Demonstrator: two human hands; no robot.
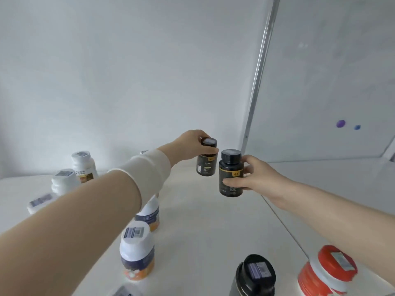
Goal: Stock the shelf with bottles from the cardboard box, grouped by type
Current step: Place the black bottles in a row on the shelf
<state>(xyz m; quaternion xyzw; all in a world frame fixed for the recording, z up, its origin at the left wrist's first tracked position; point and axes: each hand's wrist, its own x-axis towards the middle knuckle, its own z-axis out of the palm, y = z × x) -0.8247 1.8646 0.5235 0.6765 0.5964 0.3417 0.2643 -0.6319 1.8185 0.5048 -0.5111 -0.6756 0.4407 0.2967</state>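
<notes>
My left hand grips a small dark bottle by its neck, just above the white shelf near the back wall. Right beside it my right hand holds a second, matching dark bottle with a black cap around its body. The two dark bottles are almost touching. I cannot tell whether either one rests on the shelf. The cardboard box is not in view.
White bottles stand at the back left. Two white-capped bottles with blue and orange labels stand in a row under my left forearm. A black-lidded bottle and a red-and-white one are at the front right.
</notes>
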